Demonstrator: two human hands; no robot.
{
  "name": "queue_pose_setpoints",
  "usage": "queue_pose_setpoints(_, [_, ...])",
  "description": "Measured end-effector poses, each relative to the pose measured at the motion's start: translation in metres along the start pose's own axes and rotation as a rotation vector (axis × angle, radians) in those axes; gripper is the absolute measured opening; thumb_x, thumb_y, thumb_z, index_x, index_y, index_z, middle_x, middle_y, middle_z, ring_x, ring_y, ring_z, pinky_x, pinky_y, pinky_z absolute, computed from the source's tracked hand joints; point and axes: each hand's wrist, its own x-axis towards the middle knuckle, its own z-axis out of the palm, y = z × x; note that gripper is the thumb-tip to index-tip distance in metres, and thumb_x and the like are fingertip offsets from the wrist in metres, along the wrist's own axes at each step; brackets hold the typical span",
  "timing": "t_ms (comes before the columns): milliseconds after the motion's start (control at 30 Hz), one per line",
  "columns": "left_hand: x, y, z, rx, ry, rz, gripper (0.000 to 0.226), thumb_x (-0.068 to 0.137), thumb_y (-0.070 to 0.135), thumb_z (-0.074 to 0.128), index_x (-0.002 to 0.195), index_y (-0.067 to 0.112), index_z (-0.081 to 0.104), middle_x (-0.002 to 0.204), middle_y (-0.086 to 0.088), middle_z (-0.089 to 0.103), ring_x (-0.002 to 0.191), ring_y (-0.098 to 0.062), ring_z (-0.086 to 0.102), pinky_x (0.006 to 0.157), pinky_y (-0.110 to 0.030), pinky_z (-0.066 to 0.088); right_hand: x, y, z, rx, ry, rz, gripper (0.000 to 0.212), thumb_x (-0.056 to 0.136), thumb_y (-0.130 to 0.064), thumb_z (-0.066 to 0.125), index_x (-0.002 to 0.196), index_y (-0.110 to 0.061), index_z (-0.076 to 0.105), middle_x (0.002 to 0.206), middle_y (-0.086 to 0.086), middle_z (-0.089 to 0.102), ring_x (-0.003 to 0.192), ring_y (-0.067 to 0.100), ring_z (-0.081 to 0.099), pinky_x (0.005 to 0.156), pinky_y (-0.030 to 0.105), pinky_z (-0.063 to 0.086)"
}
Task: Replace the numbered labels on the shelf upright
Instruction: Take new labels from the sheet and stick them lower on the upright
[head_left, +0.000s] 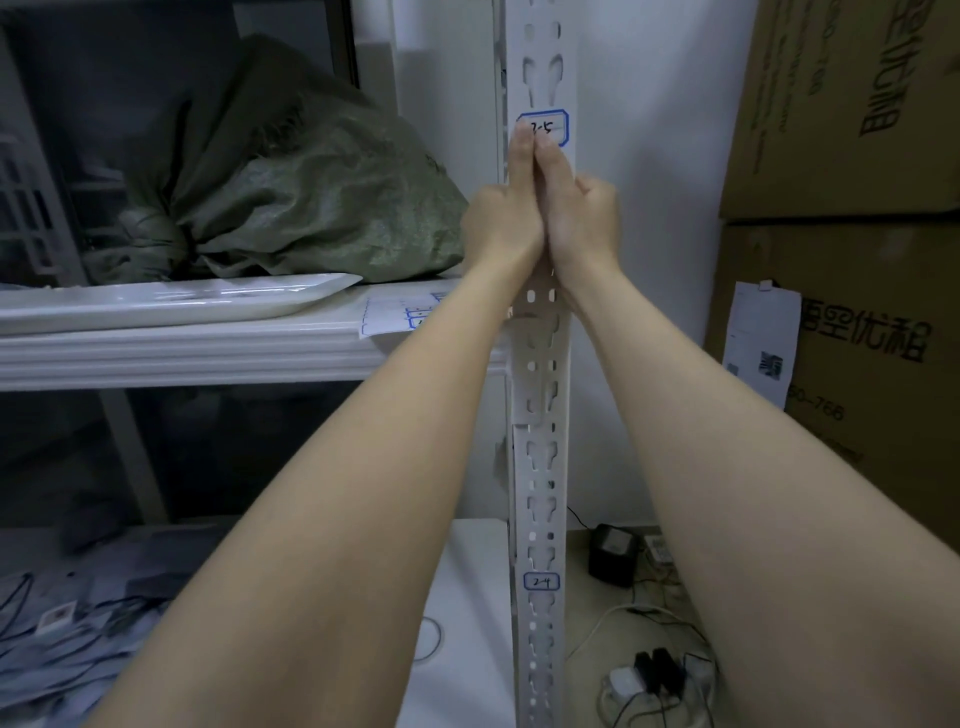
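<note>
A white slotted shelf upright (540, 467) runs from top to bottom in the middle of the view. High on it is a blue-bordered label marked 2-5 (551, 126). My left hand (501, 218) and my right hand (584, 213) are raised side by side against the upright. Both thumbs point up and press on the lower left part of that label. The other fingers curl at the upright's edges, and those of the left hand are hidden behind it. Lower down the upright is a second blue-bordered label marked 2-4 (542, 581).
A sheet of blue-bordered labels (395, 312) lies on the white shelf board (208, 358), beside a white tray (171, 301) and a green woven sack (291, 171). Cardboard boxes (852, 130) are stacked at the right. A black adapter (613, 553), a power strip (654, 675) and cables lie on the floor.
</note>
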Motion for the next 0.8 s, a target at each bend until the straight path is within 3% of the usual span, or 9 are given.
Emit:
queue_pose_setpoints(67, [-0.007, -0.003, -0.005, 0.016, -0.035, 0.025, 0.076, 0.098, 0.066, 0.023, 0.074, 0.009, 0.067, 0.078, -0.009, 0.069, 0.083, -0.028, 0.067, 0.078, -0.036, 0.051, -0.011, 0.006, -0.008, -0.005, 0.007, -0.002, 0.047, 0.080, -0.061, 0.063, 0.053, -0.024, 0.055, 0.055, -0.010, 0.055, 0.061, 0.014, 0.053, 0.064, 0.033, 0.044])
queue_pose_setpoints(133, [-0.018, -0.011, -0.011, 0.033, -0.043, 0.049, 0.076, 0.100, 0.062, 0.024, 0.089, 0.000, 0.067, 0.082, -0.012, 0.066, 0.087, -0.031, 0.063, 0.080, -0.038, 0.047, -0.030, 0.020, -0.024, 0.000, 0.029, 0.000, 0.034, 0.091, -0.054, 0.057, 0.074, -0.024, 0.059, 0.071, -0.008, 0.059, 0.071, 0.012, 0.057, 0.074, 0.037, 0.048])
queue_pose_setpoints(200, [-0.035, -0.022, -0.017, 0.034, -0.001, 0.089, 0.057, 0.103, 0.052, 0.031, 0.094, 0.004, 0.060, 0.083, -0.004, 0.059, 0.081, -0.018, 0.058, 0.075, -0.032, 0.044, -0.053, 0.040, -0.042, 0.023, 0.035, 0.013, 0.026, 0.100, -0.042, 0.050, 0.088, -0.020, 0.058, 0.080, -0.005, 0.061, 0.077, 0.012, 0.059, 0.075, 0.033, 0.051])
queue_pose_setpoints(267, [-0.057, -0.034, -0.020, 0.046, 0.074, 0.172, 0.032, 0.105, 0.037, 0.040, 0.088, 0.012, 0.051, 0.076, 0.007, 0.049, 0.071, -0.006, 0.047, 0.067, -0.022, 0.040, -0.079, 0.063, -0.055, 0.006, 0.059, 0.041, 0.021, 0.102, -0.034, 0.049, 0.089, -0.020, 0.058, 0.082, -0.004, 0.062, 0.075, 0.010, 0.061, 0.073, 0.030, 0.052])
queue_pose_setpoints(400, [-0.097, -0.065, -0.015, 0.080, 0.193, 0.375, 0.015, 0.099, 0.021, 0.046, 0.089, 0.012, 0.053, 0.086, 0.002, 0.052, 0.087, -0.020, 0.053, 0.079, -0.033, 0.045, -0.125, 0.109, -0.063, -0.106, 0.072, 0.125, 0.019, 0.103, -0.029, 0.047, 0.096, -0.019, 0.062, 0.089, -0.004, 0.065, 0.087, 0.015, 0.064, 0.088, 0.043, 0.055])
queue_pose_setpoints(500, [-0.121, -0.085, -0.013, 0.179, 0.208, 0.448, 0.015, 0.094, 0.020, 0.049, 0.090, 0.009, 0.058, 0.090, 0.000, 0.056, 0.092, -0.022, 0.051, 0.081, -0.029, 0.040, -0.150, 0.132, -0.067, -0.122, 0.083, 0.175, 0.016, 0.102, -0.025, 0.049, 0.103, -0.015, 0.061, 0.092, -0.006, 0.064, 0.092, 0.015, 0.063, 0.092, 0.044, 0.054])
queue_pose_setpoints(667, [-0.158, -0.122, -0.020, 0.211, 0.158, 0.351, 0.014, 0.096, 0.020, 0.048, 0.084, 0.015, 0.054, 0.084, 0.005, 0.051, 0.086, -0.018, 0.049, 0.074, -0.023, 0.036, -0.181, 0.155, -0.073, -0.152, 0.084, 0.196, 0.014, 0.100, -0.019, 0.052, 0.111, -0.014, 0.059, 0.101, -0.004, 0.062, 0.094, 0.009, 0.059, 0.087, 0.027, 0.051])
queue_pose_setpoints(800, [-0.183, -0.166, -0.025, 0.229, 0.103, 0.124, 0.037, 0.100, 0.018, 0.048, 0.064, 0.025, 0.040, 0.072, 0.012, 0.043, 0.079, -0.016, 0.046, 0.066, -0.024, 0.032, -0.203, 0.178, -0.082, -0.207, 0.079, 0.243, 0.010, 0.100, -0.018, 0.053, 0.109, -0.017, 0.057, 0.102, -0.006, 0.061, 0.093, 0.004, 0.058, 0.077, 0.016, 0.046])
